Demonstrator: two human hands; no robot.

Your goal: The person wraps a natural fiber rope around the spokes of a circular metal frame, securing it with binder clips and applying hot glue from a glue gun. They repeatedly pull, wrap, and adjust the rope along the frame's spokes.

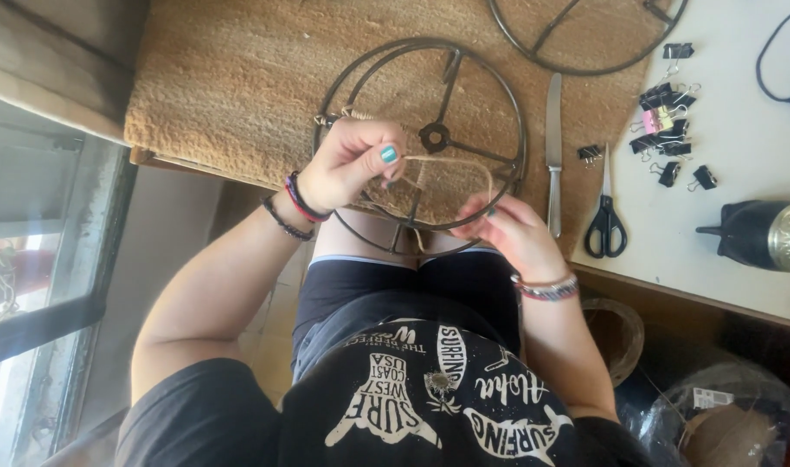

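Observation:
A round dark metal wire frame point(430, 69) with spokes and a central hub lies half on a woven mat and half over my lap. My left hand point(347, 164) pinches a strand of jute twine point(451, 162) and pulls it taut. The twine loops across the frame to my right hand point(507, 229), which grips the frame's near rim and the twine there. A wrapped knot of twine sits on the rim by my left hand's knuckles.
A woven mat point(239, 78) covers the table. A second wire frame point(585, 35) lies at the top. A table knife point(554, 147), black scissors point(604, 220), several binder clips point(667, 130) and a dark metal pot point(763, 233) lie to the right.

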